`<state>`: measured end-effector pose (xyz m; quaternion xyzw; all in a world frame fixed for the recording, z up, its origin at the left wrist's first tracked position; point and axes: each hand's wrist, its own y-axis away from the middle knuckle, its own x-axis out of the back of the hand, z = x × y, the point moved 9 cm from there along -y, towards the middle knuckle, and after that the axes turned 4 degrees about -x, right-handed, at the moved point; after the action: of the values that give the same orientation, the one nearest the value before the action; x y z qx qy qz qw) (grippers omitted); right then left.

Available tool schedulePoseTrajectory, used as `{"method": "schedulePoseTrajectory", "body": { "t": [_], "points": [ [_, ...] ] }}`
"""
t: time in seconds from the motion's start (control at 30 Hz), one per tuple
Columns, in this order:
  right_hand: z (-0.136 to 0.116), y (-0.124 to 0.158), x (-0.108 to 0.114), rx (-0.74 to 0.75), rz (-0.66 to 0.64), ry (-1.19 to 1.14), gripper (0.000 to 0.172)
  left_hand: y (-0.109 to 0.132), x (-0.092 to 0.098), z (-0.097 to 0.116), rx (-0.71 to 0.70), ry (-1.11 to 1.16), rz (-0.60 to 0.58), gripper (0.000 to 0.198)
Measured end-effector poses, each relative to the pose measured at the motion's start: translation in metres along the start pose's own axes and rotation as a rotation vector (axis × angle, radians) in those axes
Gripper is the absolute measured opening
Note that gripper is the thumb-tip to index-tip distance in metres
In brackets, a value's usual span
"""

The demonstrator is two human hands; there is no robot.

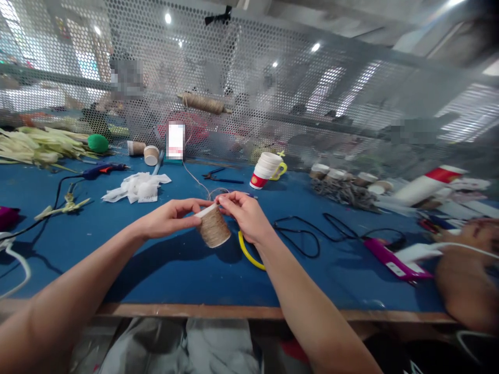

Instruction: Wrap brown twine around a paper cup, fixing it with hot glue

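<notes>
A paper cup wrapped in brown twine (214,227) is held above the blue table, tilted, its white rim up and to the left. My left hand (173,217) grips the cup's rim side between thumb and fingers. At the cup's upper right edge, my right hand (244,212) is closed in a pinch near the twine; its fingertips seem to hold the strand. A thin twine strand (195,178) runs from the cup up toward a twine spool (205,103) on the mesh panel. Just below my right hand lies a yellow curved piece (249,253).
Stacked white and red cups (264,170), pliers (222,177), white scraps (138,187) and a blue glue gun (102,170) lie behind my hands. Rightward are a black cable (312,234), a purple power strip (395,259) and another person's arm (465,280). Pale husks (39,145) lie far left.
</notes>
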<state>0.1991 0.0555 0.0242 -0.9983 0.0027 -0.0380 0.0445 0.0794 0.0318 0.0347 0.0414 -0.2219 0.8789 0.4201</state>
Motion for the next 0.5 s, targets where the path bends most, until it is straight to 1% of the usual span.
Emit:
{"method": "schedulePoseTrajectory", "body": {
  "t": [0.13,0.27,0.37,0.5],
  "points": [
    [0.0014,0.0013,-0.0022,-0.021,-0.012,0.0,0.02,0.0,0.0001,0.0017,-0.007,0.019,-0.007,0.012],
    [0.0028,0.0014,-0.0034,-0.008,-0.011,0.081,0.022,0.0003,-0.0011,0.0028,-0.018,0.032,-0.016,0.011],
    [0.003,0.0011,-0.0042,0.035,0.0,0.162,0.024,0.0006,-0.0008,0.0026,-0.017,0.037,-0.012,0.011],
    [-0.0016,0.0031,-0.0047,0.128,0.049,0.3,0.025,0.0006,-0.0002,0.0034,-0.03,0.012,-0.022,0.012]
  ]
}}
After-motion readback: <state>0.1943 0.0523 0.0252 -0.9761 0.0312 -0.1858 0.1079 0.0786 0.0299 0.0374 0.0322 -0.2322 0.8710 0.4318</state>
